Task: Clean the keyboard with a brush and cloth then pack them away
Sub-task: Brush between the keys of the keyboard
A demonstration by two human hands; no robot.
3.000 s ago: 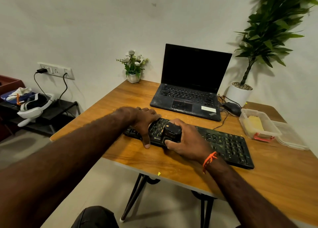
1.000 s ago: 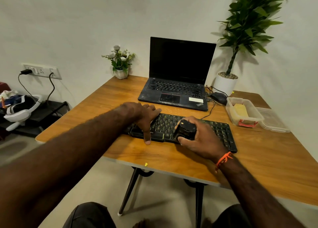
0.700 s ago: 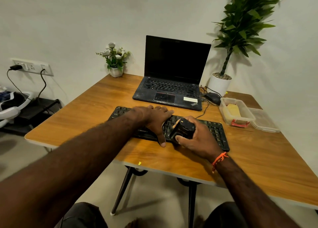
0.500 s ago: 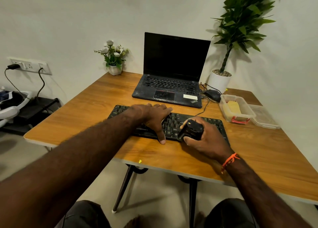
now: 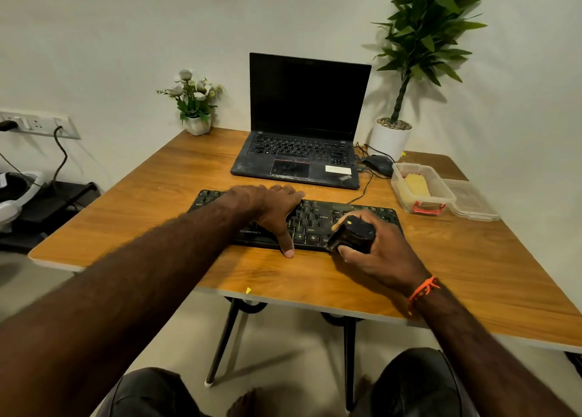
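Brushing is going on: the right hand [image 5: 382, 253] is gripping the brush [image 5: 352, 234] on the keyboard [image 5: 315, 223], near the table's [image 5: 472, 275] front edge. The left hand [image 5: 271, 210] is pressing it flat, fingers together. The cloth step is likely waiting.

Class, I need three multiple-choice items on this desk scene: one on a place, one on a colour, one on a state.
1. Where is the clear box?
A. right of the keyboard
B. on the laptop
C. on the floor

2. What colour is the wrist band?
A. blue
B. orange
C. white

3. What is the right hand doing?
A. lying flat
B. typing on the laptop
C. gripping a black brush

Answers:
1 A, it sits on the table beyond the keyboard's right end.
2 B, the band is orange.
3 C, the fingers curl round the brush on the keys.
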